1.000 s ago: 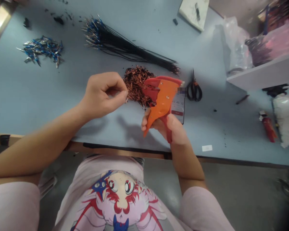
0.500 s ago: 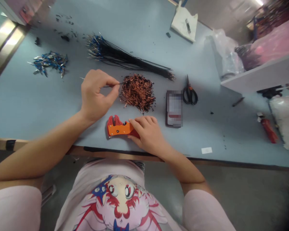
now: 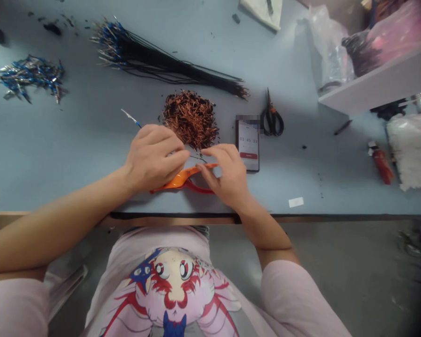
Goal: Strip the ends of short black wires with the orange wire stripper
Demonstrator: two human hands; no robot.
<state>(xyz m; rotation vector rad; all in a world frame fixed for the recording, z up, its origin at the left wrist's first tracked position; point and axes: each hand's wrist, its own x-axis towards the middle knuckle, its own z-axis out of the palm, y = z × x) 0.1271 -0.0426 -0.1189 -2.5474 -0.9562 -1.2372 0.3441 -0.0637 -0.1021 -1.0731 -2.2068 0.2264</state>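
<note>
My left hand (image 3: pixel 157 159) is closed in a pinch on a thin black wire. The wire's blue-and-silver terminal (image 3: pixel 131 117) sticks out past the back of the hand. A dark wire end (image 3: pixel 198 158) shows between my two hands, by the fingertips. My right hand (image 3: pixel 228 175) holds the orange-and-red wire stripper (image 3: pixel 182 179) by its handles, which are spread apart. Its jaws are mostly hidden behind my left hand. Just beyond lies a heap of copper-coloured wire scraps (image 3: pixel 191 117).
A bundle of black wires (image 3: pixel 175 65) with blue terminals stretches across the back. Loose terminals (image 3: pixel 31 77) lie at the left. A phone (image 3: pixel 248 145) and black-handled scissors (image 3: pixel 272 119) are to the right, with a red-handled tool (image 3: pixel 381 164) farther off.
My left hand has come down and toward the right with the wire, to the stripper. The stripper has turned and its handles now show spread apart. The view has shifted.
</note>
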